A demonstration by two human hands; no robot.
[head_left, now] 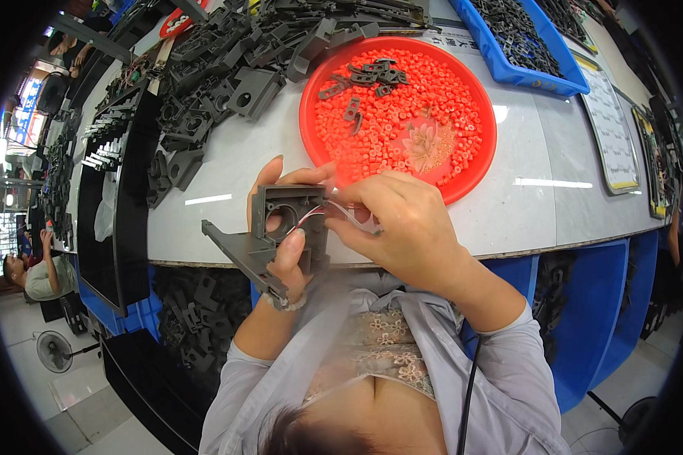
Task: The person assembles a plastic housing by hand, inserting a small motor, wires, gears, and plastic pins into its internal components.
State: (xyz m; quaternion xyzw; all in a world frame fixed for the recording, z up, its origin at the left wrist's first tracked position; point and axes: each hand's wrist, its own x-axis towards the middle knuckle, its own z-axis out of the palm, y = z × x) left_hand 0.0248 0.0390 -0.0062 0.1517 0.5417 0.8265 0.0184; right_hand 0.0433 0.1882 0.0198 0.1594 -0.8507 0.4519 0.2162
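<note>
Grey moulded plastic housing (281, 227), square with a round hole in its face and a flat bracket jutting from its lower corner, is held up just in front of the near edge of the pale worktop (539, 205), below the round red plastic tray (474, 171). Left hand (284, 227) is closed around the housing from behind: fingers rise past its top edge, and the thumb presses on its front face beside the round hole. Right hand (398, 224) is curled nearly shut against the housing's right side, fingertips pinching thin red and white wires (315, 214) that run from the housing; how the wires end under the fingers is hidden.

Just beyond the housing, the red tray lies on the worktop, filled with small orange-red plastic beads (425, 106), with a few small dark grey plastic clips (372, 80) scattered on top at its far side. Left of the tray, a heap of dark grey plastic parts (220, 76) like the housing spreads over the worktop. Beyond the tray to the right stands a blue plastic bin (508, 68) holding small black parts. Further right of the tray, a framed sheet of paper (611, 129) lies flat. Well to the left of the housing, a black rack (110, 136) of dark parts stands along the worktop's end, and another person (42, 273) sits beyond it.
</note>
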